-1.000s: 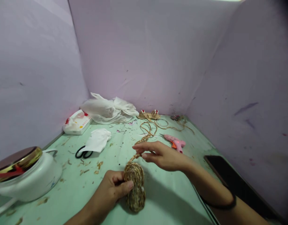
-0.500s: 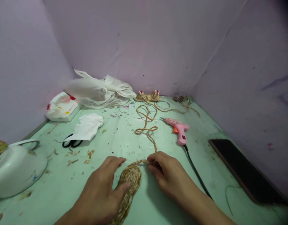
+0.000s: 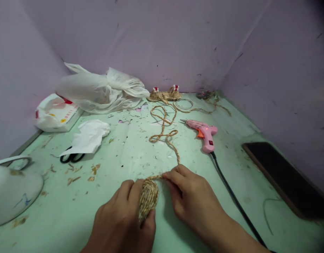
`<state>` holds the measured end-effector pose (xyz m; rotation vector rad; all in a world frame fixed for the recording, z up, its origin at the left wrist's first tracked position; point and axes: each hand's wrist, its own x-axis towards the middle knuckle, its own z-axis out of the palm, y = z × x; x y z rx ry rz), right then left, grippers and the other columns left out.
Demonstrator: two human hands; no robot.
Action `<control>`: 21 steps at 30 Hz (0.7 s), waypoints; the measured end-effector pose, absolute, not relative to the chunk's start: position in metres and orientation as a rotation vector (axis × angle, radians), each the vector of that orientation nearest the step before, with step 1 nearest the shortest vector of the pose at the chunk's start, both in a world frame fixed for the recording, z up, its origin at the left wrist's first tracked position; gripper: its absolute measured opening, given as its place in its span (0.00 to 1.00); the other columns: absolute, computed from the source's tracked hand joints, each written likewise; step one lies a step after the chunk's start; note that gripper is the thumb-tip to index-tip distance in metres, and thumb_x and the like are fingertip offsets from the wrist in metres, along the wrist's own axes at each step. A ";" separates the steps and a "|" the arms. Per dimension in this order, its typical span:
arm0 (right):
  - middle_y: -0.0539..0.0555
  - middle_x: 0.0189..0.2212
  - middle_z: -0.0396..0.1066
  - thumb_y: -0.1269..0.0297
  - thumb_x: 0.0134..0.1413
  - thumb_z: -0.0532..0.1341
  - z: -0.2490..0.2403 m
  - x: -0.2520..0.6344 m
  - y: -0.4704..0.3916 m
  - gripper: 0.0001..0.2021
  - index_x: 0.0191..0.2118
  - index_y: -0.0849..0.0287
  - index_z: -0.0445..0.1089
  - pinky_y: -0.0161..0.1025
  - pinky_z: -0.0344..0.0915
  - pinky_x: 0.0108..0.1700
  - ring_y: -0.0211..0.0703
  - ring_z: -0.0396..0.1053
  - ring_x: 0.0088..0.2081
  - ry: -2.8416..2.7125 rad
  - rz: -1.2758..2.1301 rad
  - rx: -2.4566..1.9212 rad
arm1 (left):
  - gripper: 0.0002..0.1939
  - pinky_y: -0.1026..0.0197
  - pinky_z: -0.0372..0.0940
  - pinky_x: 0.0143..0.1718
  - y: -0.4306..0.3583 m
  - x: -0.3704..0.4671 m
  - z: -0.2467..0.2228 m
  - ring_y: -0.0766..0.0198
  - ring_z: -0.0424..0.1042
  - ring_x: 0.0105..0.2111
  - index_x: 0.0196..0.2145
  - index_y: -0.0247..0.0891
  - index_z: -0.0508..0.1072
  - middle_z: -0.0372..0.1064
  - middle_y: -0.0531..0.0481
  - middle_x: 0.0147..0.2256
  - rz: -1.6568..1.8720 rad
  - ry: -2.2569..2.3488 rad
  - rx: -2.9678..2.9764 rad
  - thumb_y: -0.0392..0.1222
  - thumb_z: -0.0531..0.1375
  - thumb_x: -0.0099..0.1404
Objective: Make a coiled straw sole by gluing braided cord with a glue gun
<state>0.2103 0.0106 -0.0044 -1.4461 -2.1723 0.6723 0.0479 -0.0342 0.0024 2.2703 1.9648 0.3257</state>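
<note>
My left hand (image 3: 125,214) is closed around a flat oval coil of braided straw (image 3: 149,197), fingers along its left edge and thumb at the lower right. The coil is tilted up, and its near end is hidden behind the hand. From its top a braided straw cord (image 3: 156,177) runs right into my right hand (image 3: 190,196), which pinches it between thumb and fingers. Beyond the hand, the cord's loose length lies in loops up the table. A pink hot glue gun (image 3: 207,136) with a lit orange light rests on its side to the right.
At the back are a white plastic bag (image 3: 98,89) and straw slippers (image 3: 164,95) with red-and-white trim. Leftward lie a tissue packet (image 3: 69,117), white paper (image 3: 89,137) over black-handled scissors (image 3: 72,157), and a white rounded object (image 3: 16,193). A phone (image 3: 285,179) lies far right, beyond the gun's black cable (image 3: 232,193).
My left hand has closed around the straw coil, which has turned from lying flat to tilted up. My right hand still pinches the cord. The whole view has shifted slightly.
</note>
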 end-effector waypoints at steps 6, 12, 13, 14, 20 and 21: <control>0.55 0.27 0.70 0.76 0.47 0.55 -0.003 0.211 0.011 0.10 0.28 0.59 0.73 0.41 0.66 0.31 0.45 0.70 0.29 -2.123 0.782 -1.460 | 0.19 0.53 0.67 0.32 -0.031 0.039 0.008 0.53 0.73 0.33 0.47 0.39 0.66 0.69 0.42 0.40 0.342 1.911 2.155 0.43 0.54 0.57; 0.56 0.29 0.72 0.76 0.47 0.55 -0.002 0.213 0.014 0.13 0.34 0.58 0.76 0.42 0.66 0.34 0.46 0.71 0.31 -2.124 0.742 -1.529 | 0.26 0.55 0.66 0.29 -0.026 0.023 0.026 0.52 0.74 0.31 0.49 0.40 0.67 0.71 0.41 0.41 0.286 1.815 2.184 0.56 0.55 0.56; 0.56 0.29 0.72 0.77 0.46 0.55 -0.002 0.214 0.014 0.14 0.34 0.58 0.76 0.43 0.66 0.34 0.47 0.71 0.31 -2.134 0.739 -1.532 | 0.25 0.56 0.66 0.27 -0.028 0.027 0.025 0.52 0.73 0.30 0.46 0.39 0.68 0.72 0.42 0.39 0.283 1.837 2.215 0.57 0.56 0.55; 0.56 0.30 0.72 0.77 0.46 0.55 -0.001 0.215 0.015 0.14 0.35 0.58 0.76 0.43 0.66 0.35 0.47 0.71 0.32 -2.145 0.751 -1.524 | 0.24 0.56 0.64 0.25 -0.030 0.033 0.023 0.53 0.73 0.28 0.42 0.39 0.70 0.72 0.43 0.36 0.299 1.836 2.261 0.57 0.57 0.54; 0.56 0.37 0.74 0.71 0.54 0.53 0.011 0.235 0.020 0.14 0.43 0.58 0.72 0.45 0.67 0.42 0.46 0.71 0.39 -2.076 0.899 -1.461 | 0.11 0.61 0.51 0.20 -0.032 0.072 0.008 0.56 0.70 0.23 0.28 0.40 0.69 0.69 0.48 0.24 0.158 1.675 2.342 0.50 0.57 0.58; 0.56 0.38 0.73 0.71 0.54 0.53 0.013 0.238 0.016 0.14 0.43 0.58 0.71 0.45 0.67 0.42 0.46 0.71 0.39 -2.060 0.848 -1.455 | 0.11 0.61 0.49 0.19 -0.031 0.076 0.008 0.57 0.70 0.23 0.28 0.40 0.69 0.70 0.48 0.25 0.132 1.663 2.325 0.50 0.56 0.59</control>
